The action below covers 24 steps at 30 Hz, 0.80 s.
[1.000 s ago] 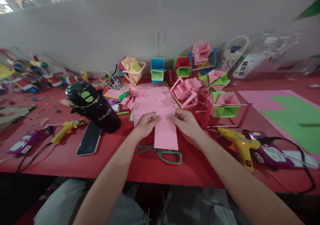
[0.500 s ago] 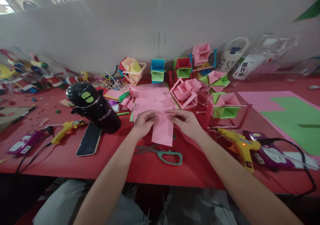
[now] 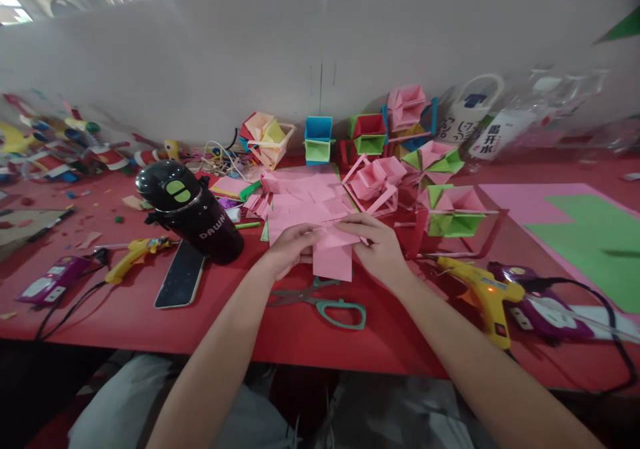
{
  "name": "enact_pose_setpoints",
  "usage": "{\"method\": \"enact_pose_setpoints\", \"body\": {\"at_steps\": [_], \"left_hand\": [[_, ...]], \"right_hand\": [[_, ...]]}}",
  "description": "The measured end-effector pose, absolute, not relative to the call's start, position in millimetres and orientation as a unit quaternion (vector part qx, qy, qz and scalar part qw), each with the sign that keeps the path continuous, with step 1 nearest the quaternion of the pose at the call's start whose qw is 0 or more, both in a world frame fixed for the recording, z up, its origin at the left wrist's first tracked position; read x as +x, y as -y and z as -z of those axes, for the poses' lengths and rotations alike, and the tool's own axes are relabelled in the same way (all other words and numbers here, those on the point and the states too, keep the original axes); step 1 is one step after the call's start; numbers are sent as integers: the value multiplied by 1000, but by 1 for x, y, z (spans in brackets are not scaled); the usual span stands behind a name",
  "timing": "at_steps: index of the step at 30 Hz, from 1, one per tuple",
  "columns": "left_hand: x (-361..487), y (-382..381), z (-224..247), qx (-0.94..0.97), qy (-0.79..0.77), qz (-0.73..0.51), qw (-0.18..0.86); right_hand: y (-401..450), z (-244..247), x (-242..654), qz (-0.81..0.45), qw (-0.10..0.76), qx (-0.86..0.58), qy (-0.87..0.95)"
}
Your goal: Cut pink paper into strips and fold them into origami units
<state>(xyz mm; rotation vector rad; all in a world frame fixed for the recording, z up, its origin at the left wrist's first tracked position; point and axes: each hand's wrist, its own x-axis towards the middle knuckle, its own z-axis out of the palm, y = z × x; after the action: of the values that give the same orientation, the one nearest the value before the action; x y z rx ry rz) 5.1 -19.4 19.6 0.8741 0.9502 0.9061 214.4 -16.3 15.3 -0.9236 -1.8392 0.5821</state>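
Note:
A small piece of pink paper [image 3: 333,261] is held up between my two hands, its lower part hanging down and its upper part bent over. My left hand [image 3: 293,248] pinches the upper left of it. On the other side, my right hand [image 3: 376,244] grips the upper right edge with thumb and fingers. Below the paper, scissors [image 3: 343,314] with green handles lie on the red table [image 3: 300,346], their other handle loop partly behind the paper. Just beyond my hands lies a stack of pink sheets [image 3: 305,199].
Folded paper models [image 3: 377,177] stand at the back and right. A black bottle [image 3: 200,219] and a phone [image 3: 181,276] are on the left. Glue guns lie on both sides, the right one [image 3: 483,296] with a lit lamp. Pink and green sheets [image 3: 595,229] lie far right.
The pink paper's top has been bent over, and its hanging part looks shorter. My right fingers have shifted over the upper edge. More of the scissors' far handle loop shows.

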Motion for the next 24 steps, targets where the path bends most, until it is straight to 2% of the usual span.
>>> {"method": "enact_pose_setpoints", "body": {"at_steps": [9,15,19,24], "left_hand": [[4,20,-16,412,-418,-448,675],[4,19,-15,456,-417,-454,642],[4,19,-10,497,-421,-449,612],[6,16,-5,519,-447,-457,567]], "right_hand": [[16,-17,214,-303,457,-337,765],[12,-19,216,-461,444,-356,681],[15,-20,211,-389,425,-422,700],[17,-18,208,-343,418,-425,725]]}}
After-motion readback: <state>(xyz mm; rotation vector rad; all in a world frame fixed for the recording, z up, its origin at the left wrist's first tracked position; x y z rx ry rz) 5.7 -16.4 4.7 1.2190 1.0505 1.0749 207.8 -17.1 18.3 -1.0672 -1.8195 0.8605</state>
